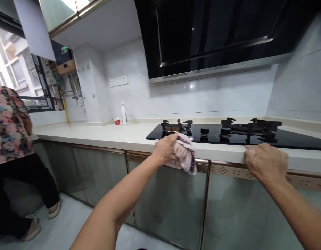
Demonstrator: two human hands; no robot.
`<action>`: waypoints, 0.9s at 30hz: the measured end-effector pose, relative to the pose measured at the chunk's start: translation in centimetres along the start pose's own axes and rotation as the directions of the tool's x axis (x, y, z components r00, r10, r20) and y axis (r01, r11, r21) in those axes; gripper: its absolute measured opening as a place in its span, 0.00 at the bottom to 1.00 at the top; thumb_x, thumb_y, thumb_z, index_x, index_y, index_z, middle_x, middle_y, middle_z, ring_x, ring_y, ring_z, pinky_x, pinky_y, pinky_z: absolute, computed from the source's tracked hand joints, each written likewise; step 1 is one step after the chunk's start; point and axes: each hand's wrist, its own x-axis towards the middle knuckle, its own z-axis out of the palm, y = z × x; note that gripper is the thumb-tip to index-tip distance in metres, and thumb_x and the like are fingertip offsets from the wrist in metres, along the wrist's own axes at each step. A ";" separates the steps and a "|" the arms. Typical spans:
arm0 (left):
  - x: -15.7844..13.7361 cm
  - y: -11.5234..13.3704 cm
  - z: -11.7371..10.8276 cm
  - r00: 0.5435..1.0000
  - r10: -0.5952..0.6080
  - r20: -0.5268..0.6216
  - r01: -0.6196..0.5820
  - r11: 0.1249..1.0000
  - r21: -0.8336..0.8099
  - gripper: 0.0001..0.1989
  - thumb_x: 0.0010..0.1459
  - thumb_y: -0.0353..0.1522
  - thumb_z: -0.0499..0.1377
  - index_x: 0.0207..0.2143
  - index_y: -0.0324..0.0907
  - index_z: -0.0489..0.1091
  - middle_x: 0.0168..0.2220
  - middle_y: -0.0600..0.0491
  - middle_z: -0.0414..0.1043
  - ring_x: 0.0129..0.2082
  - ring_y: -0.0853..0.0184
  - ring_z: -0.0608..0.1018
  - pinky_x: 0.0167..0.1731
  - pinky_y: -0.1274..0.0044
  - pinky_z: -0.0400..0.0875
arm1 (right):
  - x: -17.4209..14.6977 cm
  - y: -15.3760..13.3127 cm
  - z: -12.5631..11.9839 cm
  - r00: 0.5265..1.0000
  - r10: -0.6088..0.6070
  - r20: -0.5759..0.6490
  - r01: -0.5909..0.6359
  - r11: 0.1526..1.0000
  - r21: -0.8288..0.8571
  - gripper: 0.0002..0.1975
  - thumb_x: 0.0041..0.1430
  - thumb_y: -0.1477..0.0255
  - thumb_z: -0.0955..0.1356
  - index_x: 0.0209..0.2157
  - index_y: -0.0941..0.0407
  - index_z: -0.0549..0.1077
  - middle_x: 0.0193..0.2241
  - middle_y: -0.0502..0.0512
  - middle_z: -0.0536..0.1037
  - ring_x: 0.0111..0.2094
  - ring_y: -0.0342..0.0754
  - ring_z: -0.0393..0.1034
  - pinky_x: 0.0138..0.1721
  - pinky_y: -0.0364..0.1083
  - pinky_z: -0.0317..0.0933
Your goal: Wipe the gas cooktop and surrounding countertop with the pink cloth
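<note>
My left hand [165,149] is closed on a pale pink cloth [183,152] with dark purple edging, pressed to the front edge of the white countertop [98,135]. Part of the cloth hangs down over the top of the cabinet front [171,201]. Farther right, my right hand [266,161] is curled against the counter's front edge, its fingers folded; whether anything is inside them is hidden. Just behind both hands lies the black glass gas stove [212,137], with two burners and black knobs.
A black range hood [217,34] hangs over the stove. Back on the counter stand a white spray bottle [124,114] and a small red-and-white cup [117,121]. At the far left another person [11,125] in a floral top stands by the counter, near the window.
</note>
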 end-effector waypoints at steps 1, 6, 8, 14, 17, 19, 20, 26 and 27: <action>-1.3 -1.9 -0.9 0.996 -0.090 0.023 0.090 0.996 0.021 0.61 0.38 0.38 0.75 0.68 0.45 0.42 0.66 0.41 0.59 0.63 0.56 0.66 0.61 0.65 0.63 | 0.0 0.0 0.0 1.000 -0.007 0.005 0.007 1.000 -0.002 0.27 0.69 0.68 0.52 0.41 0.61 0.80 0.36 0.64 0.75 0.38 0.57 0.65 0.37 0.51 0.47; -7.2 -11.1 -6.2 0.906 -0.418 0.058 0.402 0.897 0.185 0.56 0.35 0.35 0.75 0.66 0.46 0.53 0.67 0.41 0.55 0.67 0.52 0.61 0.63 0.65 0.60 | -0.2 -0.5 -0.7 1.000 0.001 -0.002 -0.001 1.000 0.014 0.27 0.68 0.69 0.51 0.41 0.58 0.79 0.36 0.64 0.74 0.40 0.60 0.66 0.39 0.52 0.48; -9.1 -14.0 -8.2 0.847 -0.527 0.064 0.498 0.831 0.248 0.53 0.37 0.36 0.74 0.65 0.49 0.54 0.63 0.43 0.62 0.63 0.51 0.66 0.61 0.64 0.61 | -0.3 -0.8 -0.9 1.000 0.000 -0.026 0.001 0.999 0.035 0.26 0.68 0.69 0.51 0.41 0.59 0.79 0.35 0.65 0.74 0.40 0.61 0.66 0.39 0.53 0.48; -11.3 -17.5 -11.6 0.704 -0.702 0.109 0.607 0.674 0.421 0.49 0.44 0.34 0.69 0.66 0.51 0.51 0.53 0.44 0.71 0.54 0.52 0.74 0.53 0.63 0.66 | -0.3 -1.0 -1.0 1.000 0.007 -0.008 -0.007 1.000 0.007 0.25 0.68 0.70 0.53 0.42 0.61 0.79 0.36 0.65 0.75 0.39 0.59 0.66 0.39 0.52 0.48; -10.9 -16.3 -11.5 0.715 -0.689 0.117 0.574 0.674 0.465 0.46 0.47 0.35 0.65 0.67 0.52 0.49 0.53 0.44 0.70 0.52 0.52 0.75 0.50 0.66 0.68 | -0.2 -1.3 -1.3 1.000 0.014 0.003 -0.014 1.000 -0.017 0.27 0.70 0.69 0.52 0.41 0.63 0.79 0.37 0.66 0.75 0.39 0.58 0.65 0.39 0.52 0.47; -10.3 -14.7 -10.9 0.737 -0.665 0.121 0.545 0.691 0.475 0.44 0.51 0.36 0.63 0.68 0.54 0.46 0.52 0.45 0.69 0.52 0.53 0.75 0.49 0.68 0.68 | -0.1 -1.6 -1.4 1.000 0.026 0.006 -0.026 0.999 -0.019 0.27 0.70 0.69 0.52 0.41 0.64 0.79 0.37 0.67 0.75 0.39 0.57 0.64 0.39 0.52 0.46; -9.9 -13.8 -10.4 0.751 -0.648 0.128 0.527 0.705 0.475 0.44 0.52 0.36 0.62 0.68 0.54 0.45 0.52 0.45 0.69 0.51 0.53 0.75 0.48 0.68 0.68 | -0.1 -1.7 -1.5 0.999 0.041 0.006 -0.041 0.999 -0.021 0.27 0.70 0.69 0.52 0.41 0.65 0.79 0.38 0.68 0.75 0.40 0.57 0.64 0.39 0.52 0.45; -5.7 -6.4 -6.0 0.893 -0.425 0.145 0.330 0.840 0.430 0.45 0.53 0.38 0.63 0.69 0.51 0.43 0.51 0.43 0.66 0.50 0.51 0.73 0.50 0.65 0.65 | 0.3 -1.9 -1.7 0.997 0.072 0.040 -0.071 0.997 -0.023 0.25 0.69 0.69 0.54 0.41 0.64 0.80 0.39 0.67 0.75 0.39 0.55 0.63 0.39 0.51 0.46; -4.8 -4.9 -5.1 0.910 -0.393 0.134 0.310 0.858 0.410 0.47 0.52 0.39 0.64 0.69 0.51 0.43 0.51 0.43 0.66 0.50 0.51 0.72 0.50 0.64 0.64 | 0.3 -1.9 -1.8 0.997 0.070 0.041 -0.069 0.997 -0.023 0.25 0.68 0.69 0.54 0.41 0.64 0.80 0.39 0.67 0.75 0.38 0.55 0.63 0.39 0.51 0.46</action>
